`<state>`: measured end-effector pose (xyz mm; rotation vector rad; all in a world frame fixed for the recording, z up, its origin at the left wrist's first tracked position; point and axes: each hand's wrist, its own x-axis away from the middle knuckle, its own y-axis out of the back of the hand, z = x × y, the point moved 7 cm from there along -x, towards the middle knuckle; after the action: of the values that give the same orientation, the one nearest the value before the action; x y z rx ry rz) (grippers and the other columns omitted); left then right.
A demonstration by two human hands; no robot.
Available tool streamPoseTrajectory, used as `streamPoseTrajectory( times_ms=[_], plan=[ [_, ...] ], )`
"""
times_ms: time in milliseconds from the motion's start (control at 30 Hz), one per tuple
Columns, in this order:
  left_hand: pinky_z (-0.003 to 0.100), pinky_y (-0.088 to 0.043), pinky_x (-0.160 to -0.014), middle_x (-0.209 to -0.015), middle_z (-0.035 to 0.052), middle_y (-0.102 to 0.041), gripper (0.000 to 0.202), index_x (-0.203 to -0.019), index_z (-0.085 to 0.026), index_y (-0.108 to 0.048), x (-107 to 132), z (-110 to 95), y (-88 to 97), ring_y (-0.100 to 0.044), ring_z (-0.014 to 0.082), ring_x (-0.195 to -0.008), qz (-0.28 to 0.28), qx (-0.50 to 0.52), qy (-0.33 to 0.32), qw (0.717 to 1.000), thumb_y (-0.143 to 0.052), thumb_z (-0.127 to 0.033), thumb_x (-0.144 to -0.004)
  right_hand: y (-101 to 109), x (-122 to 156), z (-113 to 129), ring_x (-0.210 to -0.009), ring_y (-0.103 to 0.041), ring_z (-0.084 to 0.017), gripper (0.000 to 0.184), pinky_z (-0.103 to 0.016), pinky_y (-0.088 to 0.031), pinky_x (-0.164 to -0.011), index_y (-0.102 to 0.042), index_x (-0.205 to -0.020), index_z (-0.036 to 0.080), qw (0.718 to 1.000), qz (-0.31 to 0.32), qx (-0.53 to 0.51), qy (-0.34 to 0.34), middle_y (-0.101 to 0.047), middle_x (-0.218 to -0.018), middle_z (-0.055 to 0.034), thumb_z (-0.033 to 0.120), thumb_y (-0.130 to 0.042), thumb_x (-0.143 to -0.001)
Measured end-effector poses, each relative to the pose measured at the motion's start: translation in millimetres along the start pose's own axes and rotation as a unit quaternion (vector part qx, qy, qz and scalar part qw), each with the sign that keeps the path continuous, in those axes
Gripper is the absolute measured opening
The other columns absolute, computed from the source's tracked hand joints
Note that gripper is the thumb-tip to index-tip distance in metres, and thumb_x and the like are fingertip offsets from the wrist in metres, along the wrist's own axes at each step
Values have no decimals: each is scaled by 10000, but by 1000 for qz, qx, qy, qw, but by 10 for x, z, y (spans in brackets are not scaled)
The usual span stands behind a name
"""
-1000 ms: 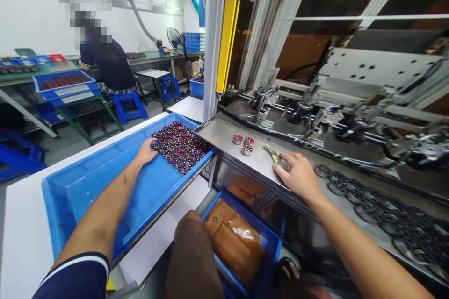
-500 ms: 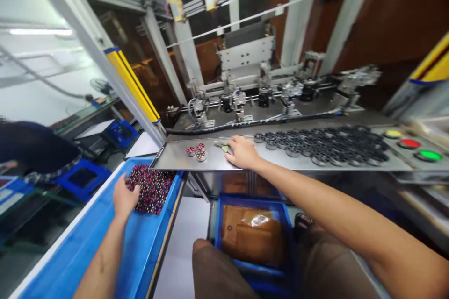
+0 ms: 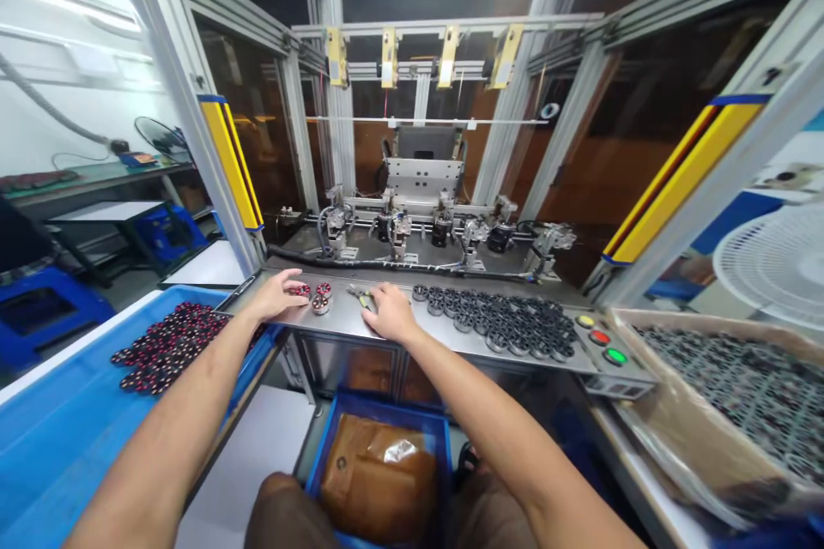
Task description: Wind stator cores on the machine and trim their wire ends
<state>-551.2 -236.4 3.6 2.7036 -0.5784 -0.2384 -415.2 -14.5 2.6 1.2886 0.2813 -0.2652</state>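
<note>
My left hand (image 3: 278,295) is at the left end of the metal ledge (image 3: 348,322). Its thumb and fingers are apart on either side of a small round red-and-black part (image 3: 299,290); whether they press on it is hard to see. Two similar parts stand close by, one red-topped (image 3: 324,288) and one with a silvery side (image 3: 320,304). My right hand (image 3: 391,312) rests farther right, its fingers closed over the yellow-green handles of small pliers (image 3: 364,298). Their jaws point left, towards the round parts. Many dark ring-shaped parts (image 3: 495,317) lie to the right of this hand.
A blue bin (image 3: 57,455) at left holds a heap of red-and-black parts (image 3: 173,343). Behind the ledge stands a machine (image 3: 425,180) with several fixtures. Coloured buttons (image 3: 600,337), a carton (image 3: 682,412) of parts and a fan (image 3: 778,266) are at right. A blue crate (image 3: 444,437) is below.
My left hand has moved from the heap in the blue bin up to the round parts on the ledge. My right hand stays at the pliers. The view has levelled and turned right.
</note>
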Motion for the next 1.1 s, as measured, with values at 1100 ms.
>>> streamPoseTrajectory(
  times_ms=[1100],
  plan=[
    [245,-602,-845,-1109,25,-716,835,-1360,-300,-506,3055,-1400,-1322,-693,155,-982,-30,231,-309,922,-762,70,-656,642,2536,408,-497,-567,-83,335,-204,-422,-474,-649,-714,136,597,233,-764,-80,-640,-642,-2,371,-873,-631]
  ],
)
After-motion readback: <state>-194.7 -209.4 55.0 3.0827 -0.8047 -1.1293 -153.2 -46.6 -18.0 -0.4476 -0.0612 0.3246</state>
